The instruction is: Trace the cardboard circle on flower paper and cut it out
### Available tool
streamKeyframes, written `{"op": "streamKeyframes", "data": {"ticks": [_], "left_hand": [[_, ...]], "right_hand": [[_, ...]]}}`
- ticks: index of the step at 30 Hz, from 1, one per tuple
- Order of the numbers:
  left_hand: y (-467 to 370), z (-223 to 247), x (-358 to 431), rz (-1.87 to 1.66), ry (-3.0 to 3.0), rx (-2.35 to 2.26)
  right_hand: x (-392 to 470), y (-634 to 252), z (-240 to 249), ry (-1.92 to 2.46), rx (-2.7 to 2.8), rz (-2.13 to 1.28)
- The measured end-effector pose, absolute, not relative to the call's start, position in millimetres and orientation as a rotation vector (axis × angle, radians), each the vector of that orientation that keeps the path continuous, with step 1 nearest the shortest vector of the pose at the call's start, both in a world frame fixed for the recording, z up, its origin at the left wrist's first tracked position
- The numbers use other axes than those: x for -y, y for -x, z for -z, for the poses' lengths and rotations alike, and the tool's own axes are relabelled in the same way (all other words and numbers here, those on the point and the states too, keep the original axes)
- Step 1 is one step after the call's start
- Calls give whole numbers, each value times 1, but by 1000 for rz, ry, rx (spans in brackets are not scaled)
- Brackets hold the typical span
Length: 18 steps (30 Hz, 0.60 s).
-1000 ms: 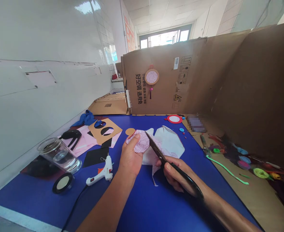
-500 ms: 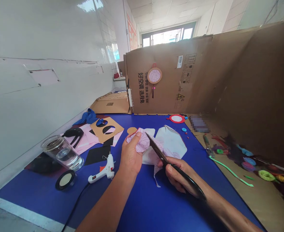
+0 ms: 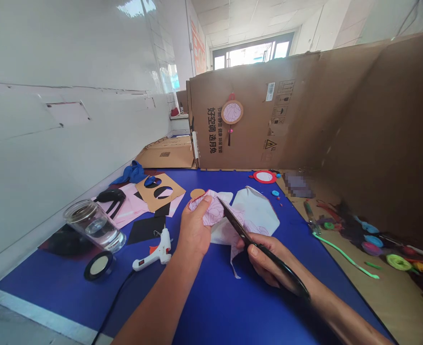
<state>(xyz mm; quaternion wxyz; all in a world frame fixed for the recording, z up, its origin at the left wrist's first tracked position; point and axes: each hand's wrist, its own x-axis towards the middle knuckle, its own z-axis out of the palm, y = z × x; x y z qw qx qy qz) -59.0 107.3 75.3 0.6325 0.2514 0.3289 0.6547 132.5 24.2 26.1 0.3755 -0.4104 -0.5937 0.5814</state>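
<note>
left hand pinches the patterned cloth between thumb and fingers, closed on its near edge. right hand is closed around the handles of the black scissors, whose tip points up and left to the cloth between the hands; how far apart the blades stand, i can't tell. a loose strip of the cloth hangs just left of the right hand, and a white piece lies beyond that hand on the blue table.

left of the left hand are a white glue gun, a black sheet and, farther out, a tilted glass jar near a round lid. beyond the left hand lies a brown card with round holes. well right of the right hand, a green strip runs over cardboard.
</note>
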Motion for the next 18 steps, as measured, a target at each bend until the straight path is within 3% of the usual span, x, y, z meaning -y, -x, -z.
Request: {"op": "streamKeyframes", "data": {"ticks": [18], "left_hand": [[57,-77,-106,-1484,-587,-730]], "right_hand": [[-31,-138,-6,971,1530,-1491]]}}
